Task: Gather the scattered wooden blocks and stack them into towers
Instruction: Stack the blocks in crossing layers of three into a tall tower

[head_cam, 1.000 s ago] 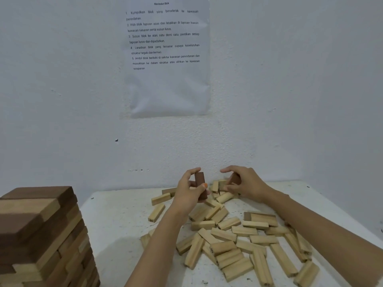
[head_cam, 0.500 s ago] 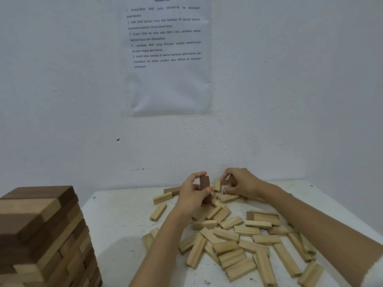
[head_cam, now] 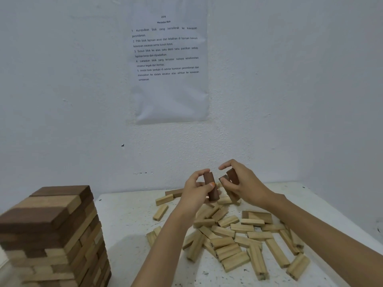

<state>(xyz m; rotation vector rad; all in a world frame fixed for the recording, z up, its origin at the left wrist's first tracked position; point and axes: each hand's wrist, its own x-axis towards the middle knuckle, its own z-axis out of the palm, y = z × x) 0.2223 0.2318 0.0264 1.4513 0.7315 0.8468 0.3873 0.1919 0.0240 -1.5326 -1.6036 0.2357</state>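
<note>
Well to the left of the left hand stands a finished tower (head_cam: 51,235) of dark and light wooden blocks, its layers crossed so that each course rests across the one below it. It sits at the near left edge of the white table (head_cam: 128,224).

The left hand (head_cam: 196,189) is raised above the far end of the scatter. Its thumb and fingers pinch a dark brown block (head_cam: 211,186) upright by its long sides, which leaves both ends free for setting it down.

Just to its right, the right hand (head_cam: 244,183) curls round what look like two more dark blocks (head_cam: 230,178), held close together. The person is probably picking out the dark pieces first, to match the tower's dark layers.

Below and nearer than both hands lies the pile of pale blocks (head_cam: 238,237), flat and crisscrossed, spreading out under the right forearm. Most of the gathering seems yet to be done. On the wall above the hands hangs a printed instruction sheet (head_cam: 169,59).
</note>
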